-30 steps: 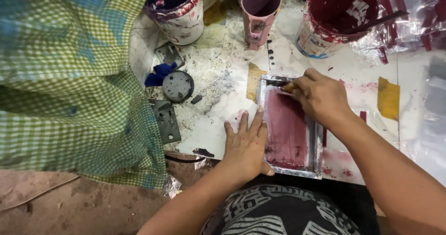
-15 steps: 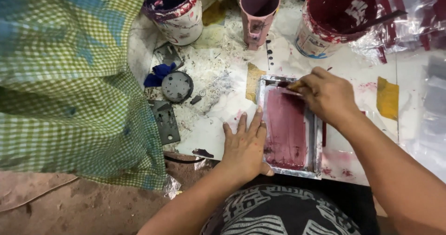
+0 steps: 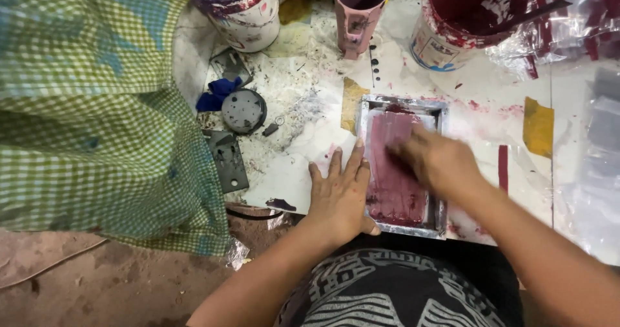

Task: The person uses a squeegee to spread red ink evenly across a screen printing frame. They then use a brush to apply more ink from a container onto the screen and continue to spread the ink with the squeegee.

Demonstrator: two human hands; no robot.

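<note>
A paint workshop — stained paint buckets (image 3: 462,17) and a spattered worktable (image 3: 303,126).

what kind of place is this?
Likely a small screen-printing workbench: a metal-framed screen smeared with maroon ink, open ink tubs behind it, and a paint-stained white table. The left hand steadies the frame; the right hand is motion-blurred.

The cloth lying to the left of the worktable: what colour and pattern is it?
The cloth is a green-and-white check with some blue patches, seen in the head view.
</note>
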